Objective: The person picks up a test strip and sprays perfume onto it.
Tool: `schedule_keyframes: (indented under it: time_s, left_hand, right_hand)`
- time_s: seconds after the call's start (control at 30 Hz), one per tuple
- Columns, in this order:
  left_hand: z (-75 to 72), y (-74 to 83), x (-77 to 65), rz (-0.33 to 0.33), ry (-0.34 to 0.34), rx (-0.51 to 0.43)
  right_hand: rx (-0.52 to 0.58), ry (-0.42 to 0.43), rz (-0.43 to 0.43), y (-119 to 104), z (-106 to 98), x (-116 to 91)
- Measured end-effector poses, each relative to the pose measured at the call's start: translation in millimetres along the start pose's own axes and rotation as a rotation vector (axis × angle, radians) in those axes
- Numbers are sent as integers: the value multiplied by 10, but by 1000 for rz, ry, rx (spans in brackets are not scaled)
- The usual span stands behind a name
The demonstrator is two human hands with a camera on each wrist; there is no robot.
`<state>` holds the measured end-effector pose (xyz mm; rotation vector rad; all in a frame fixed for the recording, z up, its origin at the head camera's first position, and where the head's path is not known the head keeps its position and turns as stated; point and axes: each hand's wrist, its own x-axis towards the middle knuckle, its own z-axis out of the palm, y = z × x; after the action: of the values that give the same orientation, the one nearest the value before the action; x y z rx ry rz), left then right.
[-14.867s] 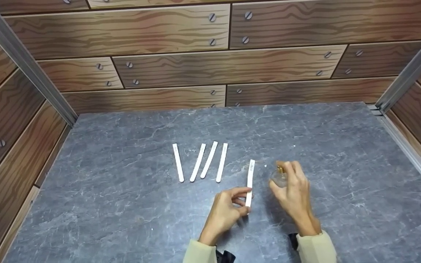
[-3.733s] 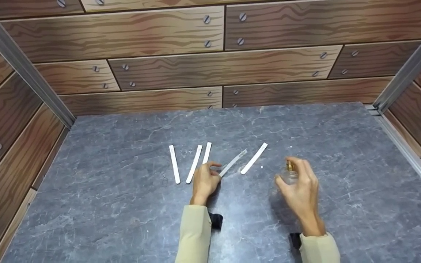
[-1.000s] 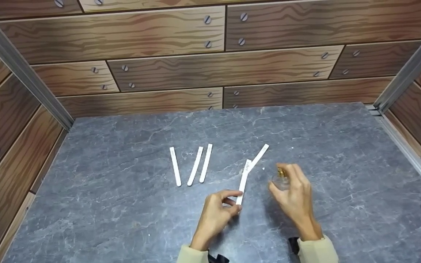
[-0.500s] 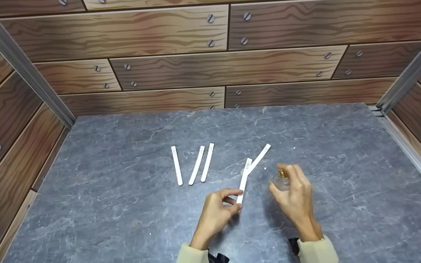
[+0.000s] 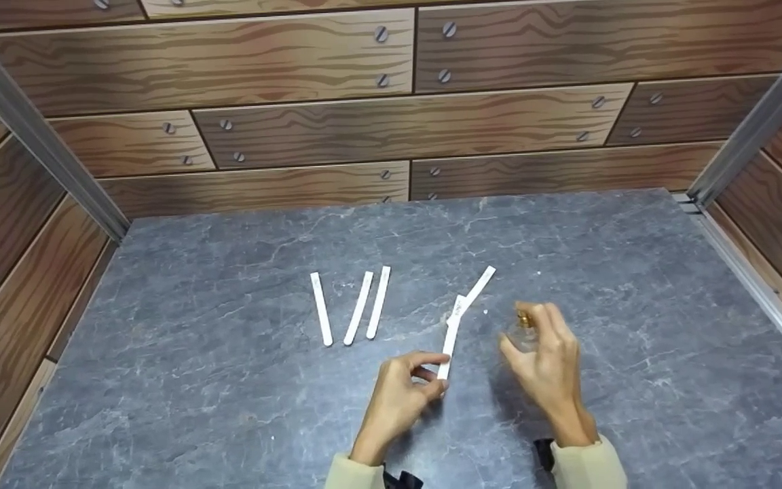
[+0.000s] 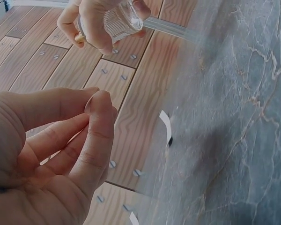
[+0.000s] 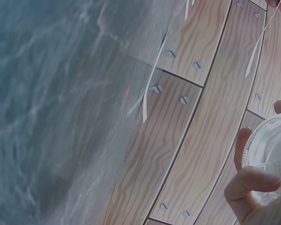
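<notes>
In the head view my left hand [image 5: 401,397] pinches a white paper test strip [image 5: 453,336] near its lower end, between thumb and fingers. The strip's upper end, with small dark print, overlaps another white strip [image 5: 482,288] lying on the table behind it. My right hand [image 5: 547,360] holds a clear glass perfume bottle [image 7: 271,154] with a gold spray top [image 5: 524,318], a finger at the top. The bottle is raised, to the right of the held strip. Its ribbed glass [image 6: 124,23] shows in the left wrist view.
Three more white strips [image 5: 322,309] lie left of centre on the grey marbled table [image 5: 194,380]. Wood-patterned panels [image 5: 296,129] enclose the back and sides, with metal rails [image 5: 751,122] at the corners. Tiny white specks [image 5: 485,312] dot the tabletop.
A strip held earlier now lies at the right. My left hand has taken another from the left group and brought it toward me, near the bottle. Both hands stay nearly still over the last second.
</notes>
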<state>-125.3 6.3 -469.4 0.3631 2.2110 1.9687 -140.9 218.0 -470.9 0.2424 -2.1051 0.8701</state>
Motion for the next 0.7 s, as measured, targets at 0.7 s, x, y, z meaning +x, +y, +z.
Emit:
schedule_keyframes:
  time_s: [0.7]
  left_hand:
    - [-5, 16, -4, 6, 7, 20]
  right_hand:
    - [-2, -18, -16, 4, -17, 0]
